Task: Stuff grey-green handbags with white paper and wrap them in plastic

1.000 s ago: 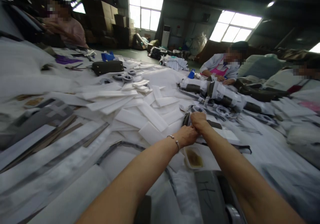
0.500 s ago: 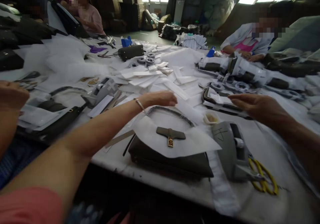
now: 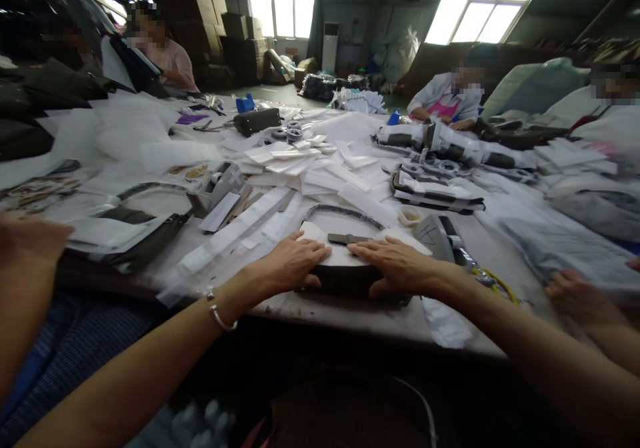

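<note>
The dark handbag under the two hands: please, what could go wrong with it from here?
The dark handbag lies close to the near edge of the table, so a pull toward the person might tip it over that edge.

The left hand and right hand are spread over the white sheet on top of it; uneven pressure could crease the sheet or shift it sideways.

Tape dispenser [image 3: 431, 236] right of the handbag [image 3: 347, 279]

Two own hands [image 3: 297, 259] [image 3: 403, 261], one bracelet [image 3: 216, 315]
</note>
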`<state>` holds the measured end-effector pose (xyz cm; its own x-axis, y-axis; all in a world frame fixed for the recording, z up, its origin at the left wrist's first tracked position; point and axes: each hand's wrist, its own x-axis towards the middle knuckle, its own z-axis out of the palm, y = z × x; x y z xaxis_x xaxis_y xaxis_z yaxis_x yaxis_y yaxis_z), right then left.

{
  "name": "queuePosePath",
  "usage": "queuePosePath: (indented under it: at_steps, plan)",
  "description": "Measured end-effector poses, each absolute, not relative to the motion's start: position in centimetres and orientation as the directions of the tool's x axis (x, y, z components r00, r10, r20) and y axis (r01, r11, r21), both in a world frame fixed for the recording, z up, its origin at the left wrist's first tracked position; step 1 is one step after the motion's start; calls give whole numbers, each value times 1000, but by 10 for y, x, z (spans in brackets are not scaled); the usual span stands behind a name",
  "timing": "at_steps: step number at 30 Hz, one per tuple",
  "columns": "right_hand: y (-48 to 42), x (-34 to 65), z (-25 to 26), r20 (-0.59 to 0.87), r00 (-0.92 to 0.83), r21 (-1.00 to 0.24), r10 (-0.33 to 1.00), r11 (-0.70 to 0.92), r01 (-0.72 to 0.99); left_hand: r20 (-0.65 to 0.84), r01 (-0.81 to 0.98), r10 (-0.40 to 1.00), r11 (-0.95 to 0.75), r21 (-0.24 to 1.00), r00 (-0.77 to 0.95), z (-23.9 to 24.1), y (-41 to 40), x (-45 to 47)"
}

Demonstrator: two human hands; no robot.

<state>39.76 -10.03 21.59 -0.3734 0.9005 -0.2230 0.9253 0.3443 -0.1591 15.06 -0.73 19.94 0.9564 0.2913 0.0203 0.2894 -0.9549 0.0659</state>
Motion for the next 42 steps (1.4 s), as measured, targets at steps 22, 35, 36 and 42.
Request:
queuePosePath:
  at_steps: [22,35,36,42]
  plan:
    - [-153,372,103,337,-228,88,914,211,974,253,454,398,-861,-228,882,116,-65,186]
    - [-152,427,88,302,-299,75,905,290,954,530,450,293,-871,-196,796,66,-71,176]
    - [-153,428,93,261,-289,14,921,295,955,541,448,289,-875,-187,790,65,-72,176]
    - [-103,455,171,3,-181,-432,983,164,887,541,468,340,-877,-114,769,59,-73,180]
